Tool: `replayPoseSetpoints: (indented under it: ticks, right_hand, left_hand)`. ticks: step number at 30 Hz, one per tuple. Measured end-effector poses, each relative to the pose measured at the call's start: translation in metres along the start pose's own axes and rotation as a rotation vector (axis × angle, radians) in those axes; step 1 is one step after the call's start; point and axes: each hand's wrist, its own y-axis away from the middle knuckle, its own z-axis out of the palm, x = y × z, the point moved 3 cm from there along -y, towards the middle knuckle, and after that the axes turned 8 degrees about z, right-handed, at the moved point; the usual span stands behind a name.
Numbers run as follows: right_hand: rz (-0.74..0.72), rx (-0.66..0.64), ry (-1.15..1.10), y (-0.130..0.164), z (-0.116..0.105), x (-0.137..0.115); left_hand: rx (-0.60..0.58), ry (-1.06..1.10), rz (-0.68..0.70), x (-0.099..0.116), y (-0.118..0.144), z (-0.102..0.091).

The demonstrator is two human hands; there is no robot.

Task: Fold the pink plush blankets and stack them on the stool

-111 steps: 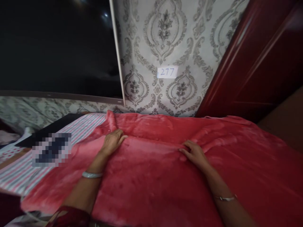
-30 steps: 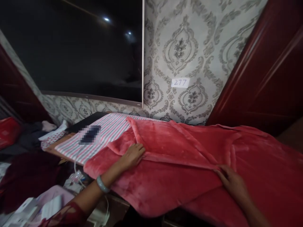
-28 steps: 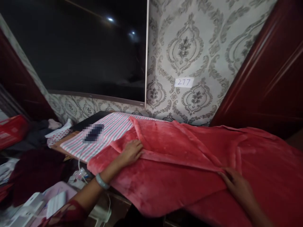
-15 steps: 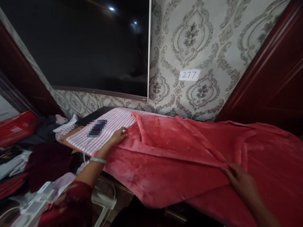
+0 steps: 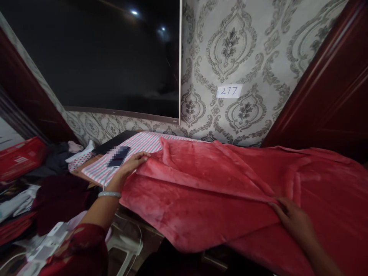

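Wallpapered wall (image 5: 258, 46) label (image 5: 229, 91) reads "277".

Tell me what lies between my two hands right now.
In the head view, only the red blanket: its folded edge runs from the left hand to the right hand, with nothing on it.

A plush red blanket (image 5: 218, 191) lies rumpled across the table, its near edge overhanging.
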Motion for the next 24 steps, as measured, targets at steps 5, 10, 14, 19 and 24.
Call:
replayPoseSetpoints:
  ticks: [5,10,14,19,24]
  right_hand:
    - [0.012,0.017,0.004,0.000,0.000,-0.002]
    - [0.040,0.011,0.031,0.000,0.000,0.001]
    - [0.028,0.026,0.042,-0.001,0.000,0.003]
    - [0.039,0.018,0.053,0.000,0.000,0.004]
    - [0.040,0.003,0.052,0.001,0.001,0.005]
  left_hand:
    - [-0.111,-0.058,0.015,0.002,0.006,-0.002]
    - [-0.247,-0.208,0.016,0.000,0.011,-0.004]
    - [-0.232,-0.203,-0.027,-0.002,0.017,-0.005]
    - [-0.024,-0.091,0.001,-0.003,0.021,-0.008]
    - [-0.029,-0.062,-0.040,-0.002,0.022,-0.005]
